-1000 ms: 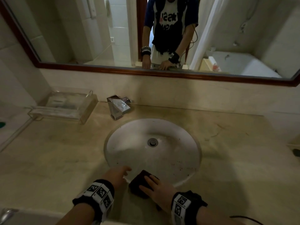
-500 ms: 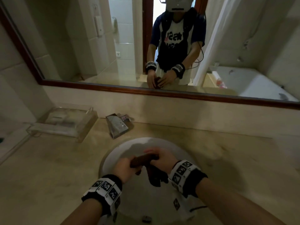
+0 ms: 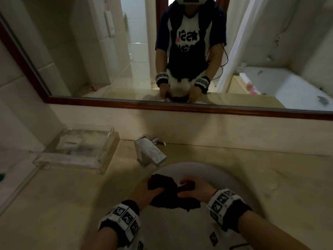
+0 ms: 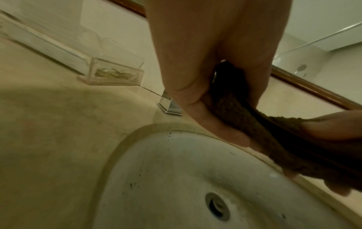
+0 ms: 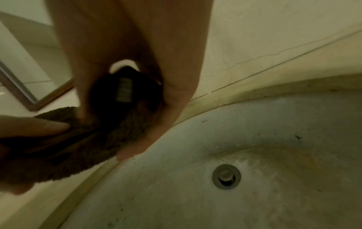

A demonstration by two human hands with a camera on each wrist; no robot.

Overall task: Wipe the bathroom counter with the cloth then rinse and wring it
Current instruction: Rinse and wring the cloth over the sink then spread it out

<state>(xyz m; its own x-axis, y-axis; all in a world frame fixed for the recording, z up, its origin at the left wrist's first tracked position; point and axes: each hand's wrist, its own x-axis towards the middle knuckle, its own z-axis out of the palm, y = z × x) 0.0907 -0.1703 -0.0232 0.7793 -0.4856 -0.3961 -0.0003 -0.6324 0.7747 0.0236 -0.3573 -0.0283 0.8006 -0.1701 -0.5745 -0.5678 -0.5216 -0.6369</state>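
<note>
A dark brown cloth [image 3: 170, 193] is held bunched above the white round sink [image 3: 232, 179]. My left hand [image 3: 144, 193] grips its left end and my right hand [image 3: 193, 190] grips its right end. In the left wrist view the cloth [image 4: 245, 117] runs from my left palm rightward to the other hand. In the right wrist view the cloth [image 5: 101, 139] is wrapped by my right fingers, and the sink drain [image 5: 226, 176] lies below. The beige counter [image 3: 54, 204] surrounds the basin. No water is visibly running from the chrome faucet [image 3: 150, 153].
A clear acrylic tray [image 3: 79, 148] stands on the counter at the back left. A wood-framed mirror [image 3: 180, 105] runs along the wall behind the faucet. Dark specks dot the sink bowl [image 4: 156, 178]. Bare counter [image 3: 288, 177] stretches to the right of the basin.
A second ago the cloth lay on the sink's front rim under my right hand. Both hands lifted it over the basin and now hold it bunched between them.
</note>
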